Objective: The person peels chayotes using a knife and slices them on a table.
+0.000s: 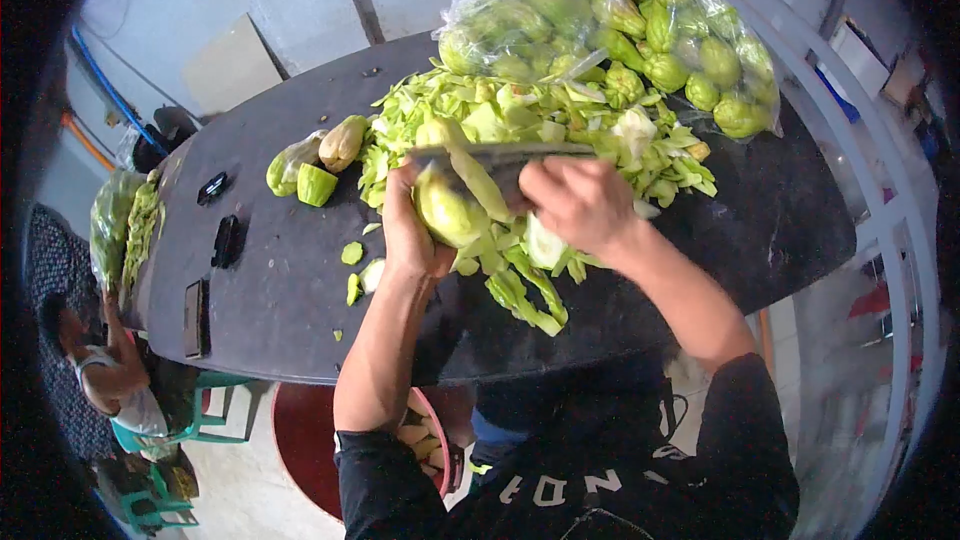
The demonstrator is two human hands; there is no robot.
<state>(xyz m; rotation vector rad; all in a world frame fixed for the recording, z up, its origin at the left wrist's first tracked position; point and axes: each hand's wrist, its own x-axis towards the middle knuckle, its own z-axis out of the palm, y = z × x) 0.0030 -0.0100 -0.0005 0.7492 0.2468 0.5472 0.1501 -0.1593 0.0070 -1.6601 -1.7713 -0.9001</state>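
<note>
My left hand (408,230) is wrapped round a pale green chayote (447,208) above the table. My right hand (575,198) grips a wide dark knife (500,162), its blade lying across the top of the chayote. A strip of peel (478,182) hangs over the blade. Behind and below both hands spreads a large heap of green peelings (400,135). A peeled white piece (545,242) lies just under my right hand.
A clear plastic bag of chayotes (610,25) stands at the back. Two chayotes and a cut piece (316,184) lie left of the heap. Dark small objects rest on the table (280,320). A red tub (300,440) is below the edge. A person (115,380) sits at far left.
</note>
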